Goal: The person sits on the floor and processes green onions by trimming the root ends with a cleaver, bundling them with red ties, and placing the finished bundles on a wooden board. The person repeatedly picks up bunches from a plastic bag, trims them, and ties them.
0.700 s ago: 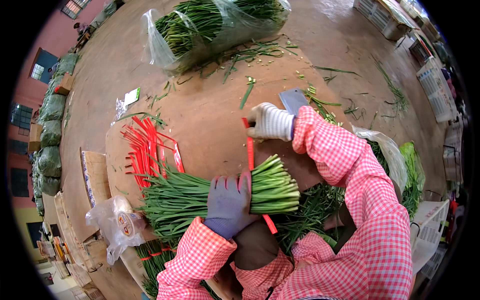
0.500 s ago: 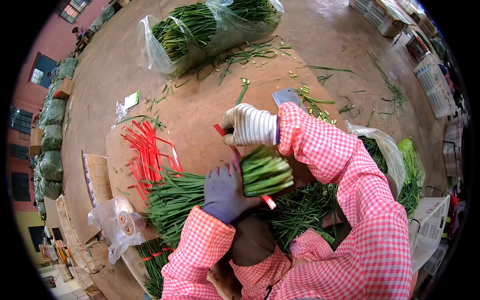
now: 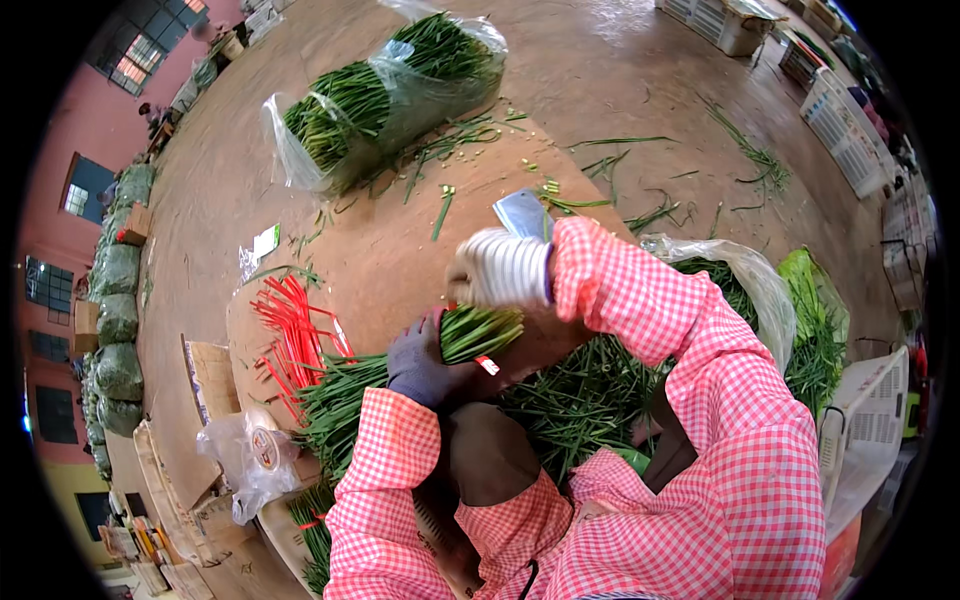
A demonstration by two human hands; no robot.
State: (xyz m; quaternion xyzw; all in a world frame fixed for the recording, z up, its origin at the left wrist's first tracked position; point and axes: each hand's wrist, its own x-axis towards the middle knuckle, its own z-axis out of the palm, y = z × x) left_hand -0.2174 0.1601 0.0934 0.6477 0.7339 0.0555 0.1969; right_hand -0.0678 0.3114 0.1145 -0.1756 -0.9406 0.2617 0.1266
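My left hand [image 3: 420,364], in a grey-purple glove, wraps round a bunch of green chives [image 3: 482,332]. The cut pale ends point right, and the long leaves trail left over the board's edge. A red tie [image 3: 487,366] goes around the bunch, its loose end showing beneath the stalks. Just above, my right hand [image 3: 503,268], in a white striped glove, is closed with fingertips bent down; a bit of red tie shows under them. Motion blurs this hand slightly. A heap of red ties [image 3: 292,325] lies left of the bunch.
On the brown board [image 3: 390,255], a metal blade [image 3: 522,213] lies beyond my right hand. A plastic-wrapped bale of chives [image 3: 390,100] is at the far end. Loose chives [image 3: 590,410] lie by my knees. Left are a clear plastic bag [image 3: 240,455] and cardboard [image 3: 212,375]; right, a white crate [image 3: 868,410].
My left hand and the bunch have shifted slightly left and down in view. My right hand has drawn the red tie in close over the bunch. The whole view has tilted a little.
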